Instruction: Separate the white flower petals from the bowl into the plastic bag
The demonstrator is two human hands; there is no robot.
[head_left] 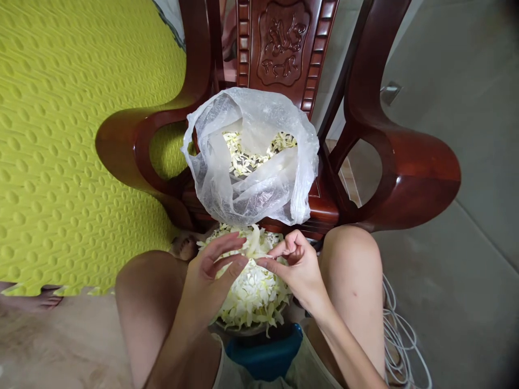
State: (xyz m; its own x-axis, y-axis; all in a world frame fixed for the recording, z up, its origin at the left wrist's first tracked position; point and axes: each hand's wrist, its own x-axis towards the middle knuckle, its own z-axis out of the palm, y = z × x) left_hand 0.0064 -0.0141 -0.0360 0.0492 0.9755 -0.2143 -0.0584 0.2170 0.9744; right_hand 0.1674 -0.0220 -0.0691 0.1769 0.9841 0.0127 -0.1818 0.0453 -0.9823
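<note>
Above the heaped blossoms (pixel 253 292), a pale flower (pixel 254 243) is located at the fingertips of both hands: the right hand (pixel 299 266) has thumb and index finger closed on its near edge, while the left hand (pixel 211 273) has its thumb and fingers alongside, and whether they grip cannot be told. Expect the flower to be very light, soft and flexible, with thin petals likely to bruise or tear under pressure. Take hold at the firmer base where the petals join, applying light fingertip force only.
</note>
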